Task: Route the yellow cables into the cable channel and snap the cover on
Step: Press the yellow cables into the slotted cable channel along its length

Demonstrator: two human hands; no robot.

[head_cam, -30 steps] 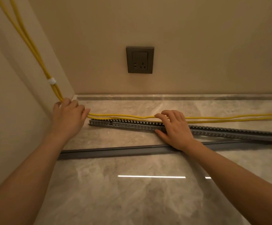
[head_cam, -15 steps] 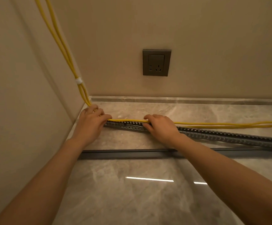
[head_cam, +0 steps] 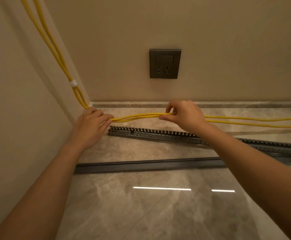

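Since half a second ago the right hand (head_cam: 184, 115) has lifted off the slotted cable channel (head_cam: 151, 133) and raised the yellow cables (head_cam: 137, 116) with it, so the strands that lay along the channel's far edge now arch clear of the tabletop (head_cam: 141, 213) behind it. The left hand (head_cam: 91, 125) remains near the corner, where the cables come down the wall past a white tie (head_cam: 72, 83). None of the cable looks seated in the channel yet, and the dark cover (head_cam: 148, 166) lies on its own nearer the camera, so this seems to be an early routing step. To do it well, I judge the strands should be kept together and parallel, brought over the open top of the channel, and pressed down starting at the corner end, working rightward so no slack bunches up. The right grip is nearly closed, thumb and fingertips pinching both strands. The left grip is loosely curled with its fingers resting over the cables; whether it truly clamps them or only pins them down I cannot tell.
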